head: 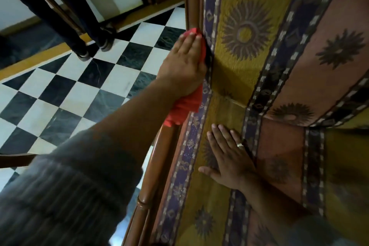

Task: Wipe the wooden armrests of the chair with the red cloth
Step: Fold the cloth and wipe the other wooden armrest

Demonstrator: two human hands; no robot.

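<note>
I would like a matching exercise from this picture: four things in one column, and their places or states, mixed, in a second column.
Things:
1. red cloth
2. left hand
3. right hand
4. floor

Places or states:
A. lies flat on the patterned cushion
B. black and white squares
C. pressed between a hand and the wooden armrest
D. presses the cloth onto the wood

Pairs: 1-C, 2-D, 3-A, 4-B
</note>
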